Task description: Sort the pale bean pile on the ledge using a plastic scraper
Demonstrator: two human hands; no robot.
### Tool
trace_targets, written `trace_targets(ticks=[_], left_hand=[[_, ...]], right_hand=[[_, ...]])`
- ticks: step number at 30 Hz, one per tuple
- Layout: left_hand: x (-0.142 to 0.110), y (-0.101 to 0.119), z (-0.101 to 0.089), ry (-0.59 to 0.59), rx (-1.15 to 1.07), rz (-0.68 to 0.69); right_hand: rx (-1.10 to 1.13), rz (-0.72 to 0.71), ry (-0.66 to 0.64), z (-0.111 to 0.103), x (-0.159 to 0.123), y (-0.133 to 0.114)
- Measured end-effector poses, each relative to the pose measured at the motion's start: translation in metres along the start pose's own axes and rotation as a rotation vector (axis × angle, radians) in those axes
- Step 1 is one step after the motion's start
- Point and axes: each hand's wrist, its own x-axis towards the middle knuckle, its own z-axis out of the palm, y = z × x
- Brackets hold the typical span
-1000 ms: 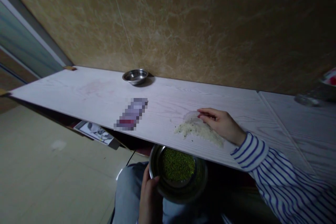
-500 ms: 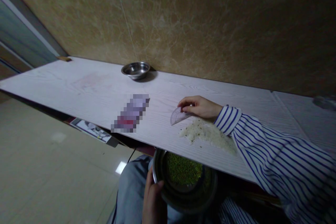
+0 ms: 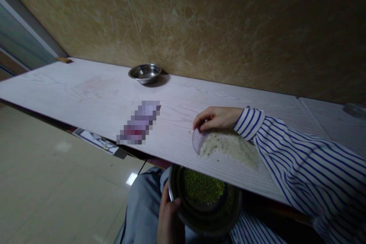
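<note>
Between the fingers and thumb of my right hand is a clear plastic scraper shaped like a half disc, perhaps a protractor. Its edge stands against the left side of a pile of white rice on the table, with a few dark or green grains mixed in. Below the table's front edge, my left hand grips the left rim of a metal bowl. Green mung beans lie inside this bowl, which rests at my lap, partly under the table edge.
A second metal bowl stands at the back of the white table, by the marbled wall. A blurred-out flat object lies left of the rice. A clear item sits at the far right, and an open drawer juts below the front edge.
My right hand has turned the plastic scraper and brought it against the rice pile's left edge. The left hand keeps its grip on the bowl. The whole view has shifted slightly.
</note>
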Motion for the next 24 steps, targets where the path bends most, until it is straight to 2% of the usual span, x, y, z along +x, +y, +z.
trace_targets(ticks=[3,7,14,16,19,22,24], left_hand=[[-0.008,0.003,0.005,-0.019,0.012,-0.001],[-0.017,0.005,0.011,-0.043,-0.010,0.014],[-0.021,-0.002,0.010,-0.057,0.020,0.026],[-0.021,-0.004,0.009,-0.073,0.034,0.029],[-0.020,-0.006,0.008,-0.067,0.029,0.023],[-0.016,-0.007,0.008,-0.050,0.039,0.020],[-0.015,-0.008,0.008,-0.038,0.043,0.031]], right_hand=[[0.046,0.008,-0.018,-0.002,-0.005,-0.003],[0.073,0.014,0.018,-0.004,-0.017,-0.009],[-0.090,0.002,0.102,-0.004,-0.047,-0.015],[-0.145,-0.005,0.204,0.000,-0.059,-0.016],[-0.234,0.000,0.428,0.014,-0.078,-0.019],[-0.327,-0.016,0.731,0.038,-0.100,-0.018],[-0.366,-0.031,0.880,0.056,-0.112,-0.013]])
